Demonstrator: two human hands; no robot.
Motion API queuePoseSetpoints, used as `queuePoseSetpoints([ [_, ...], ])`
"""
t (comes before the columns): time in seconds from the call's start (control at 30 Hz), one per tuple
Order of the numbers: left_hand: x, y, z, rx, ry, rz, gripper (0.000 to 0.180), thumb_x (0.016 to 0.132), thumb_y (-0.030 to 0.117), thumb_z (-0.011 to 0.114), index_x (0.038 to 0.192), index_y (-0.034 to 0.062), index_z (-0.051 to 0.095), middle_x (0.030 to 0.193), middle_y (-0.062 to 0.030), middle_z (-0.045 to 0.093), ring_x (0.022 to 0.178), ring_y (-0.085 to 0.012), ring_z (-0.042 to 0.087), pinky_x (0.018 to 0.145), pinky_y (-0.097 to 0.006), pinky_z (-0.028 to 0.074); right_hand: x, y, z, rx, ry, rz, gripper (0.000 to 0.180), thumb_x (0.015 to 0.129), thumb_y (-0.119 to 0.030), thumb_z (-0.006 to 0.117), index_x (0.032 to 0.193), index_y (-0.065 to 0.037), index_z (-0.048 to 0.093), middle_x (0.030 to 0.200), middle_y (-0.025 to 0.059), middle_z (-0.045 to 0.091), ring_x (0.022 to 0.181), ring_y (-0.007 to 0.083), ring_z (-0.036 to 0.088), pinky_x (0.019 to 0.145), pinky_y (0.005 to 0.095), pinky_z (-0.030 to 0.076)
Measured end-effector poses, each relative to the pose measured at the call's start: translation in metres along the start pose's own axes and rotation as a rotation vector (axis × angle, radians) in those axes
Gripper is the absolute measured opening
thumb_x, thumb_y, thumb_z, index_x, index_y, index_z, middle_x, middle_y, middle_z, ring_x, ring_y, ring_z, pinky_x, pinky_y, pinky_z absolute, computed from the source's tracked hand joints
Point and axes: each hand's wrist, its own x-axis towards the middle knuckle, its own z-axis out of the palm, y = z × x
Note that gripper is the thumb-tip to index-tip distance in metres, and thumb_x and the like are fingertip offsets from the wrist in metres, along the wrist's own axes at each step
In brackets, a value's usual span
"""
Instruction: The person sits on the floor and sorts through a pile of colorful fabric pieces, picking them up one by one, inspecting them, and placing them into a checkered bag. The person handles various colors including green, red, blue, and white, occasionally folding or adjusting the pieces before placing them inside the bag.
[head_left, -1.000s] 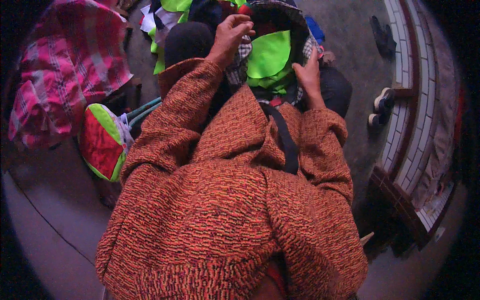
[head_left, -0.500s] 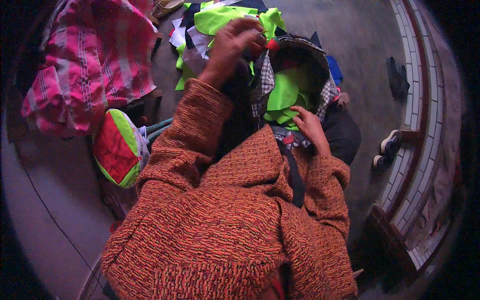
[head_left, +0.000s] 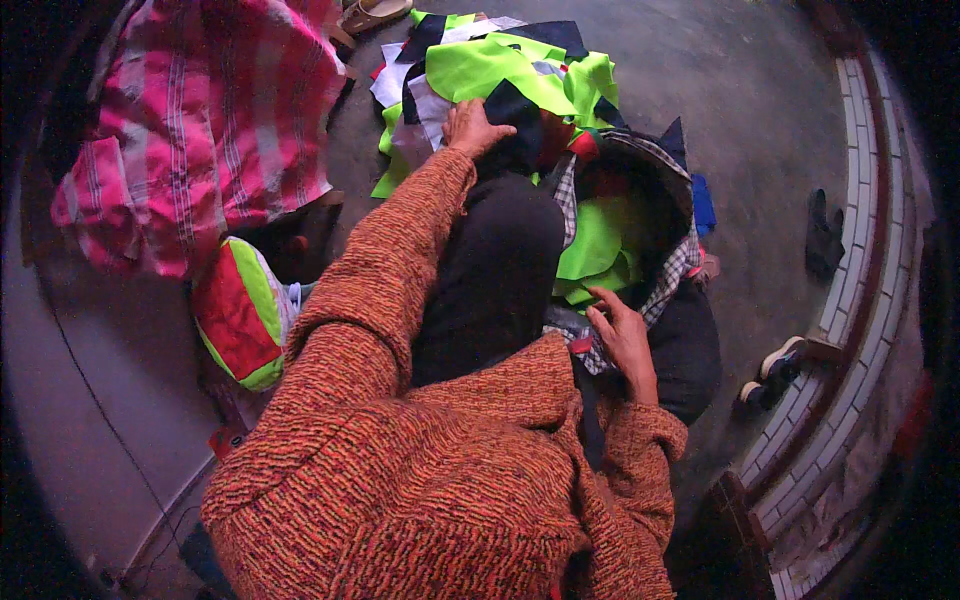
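Observation:
My left hand (head_left: pixel 475 130) reaches out to the near edge of a heap of fabric scraps (head_left: pixel 490 75) in lime, black and white. Its thumb stands apart from the fingers and it is against the dark cloth; nothing shows in its grip. Between my knees sags a checkered cloth bag (head_left: pixel 682 265) with a wide mouth. Lime green fabric pieces (head_left: pixel 592 245) lie inside it, while its deeper part is in shadow. Beside the bag's near rim, my right hand (head_left: pixel 622 335) hovers with loosely bent, parted fingers, holding nothing visible.
Pink and white plaid cloth (head_left: pixel 200 130) drapes at the left. Below it sits a rounded red, lime and white stitched object (head_left: pixel 240 315). Shoes (head_left: pixel 780 365) and a dark item (head_left: pixel 825 235) lie along the white tiled ledge (head_left: pixel 855 190). A sandal (head_left: pixel 375 12) is at the top.
My left hand has lowered from above the heap to its near edge. My right hand stays by the bag's rim. The whole view has shifted slightly.

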Motion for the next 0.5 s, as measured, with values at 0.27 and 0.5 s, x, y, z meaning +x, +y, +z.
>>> queuePoseSetpoints([
  [0.27, -0.015, 0.017, -0.015, -0.671, -0.218, 0.264, 0.031, 0.071, 0.018, 0.065, 0.099, 0.0049, 0.061, 0.091, -0.0112, 0.063, 0.084, -0.0234, 0.06, 0.076, -0.033, 0.046, -0.007, -0.02, -0.002, 0.103, -0.04, 0.038, 0.034, 0.081, -0.021, 0.058, 0.113, -0.009, 0.054, 0.098, 0.0166, 0.061, 0.08, 0.0311, 0.061, 0.07, 0.0354, 0.047],
  [0.5, 0.054, -0.021, -0.031, -0.236, 0.349, 0.036, 0.042, 0.066, 0.03, 0.07, 0.094, -0.0005, 0.062, 0.095, -0.0184, 0.059, 0.091, -0.0312, 0.056, 0.083, -0.037, 0.043, -0.009, -0.031, 0.0, 0.117, -0.016, 0.048, 0.034, 0.08, -0.018, 0.059, 0.112, -0.008, 0.054, 0.101, 0.0163, 0.06, 0.079, 0.0307, 0.061, 0.069, 0.0346, 0.047],
])
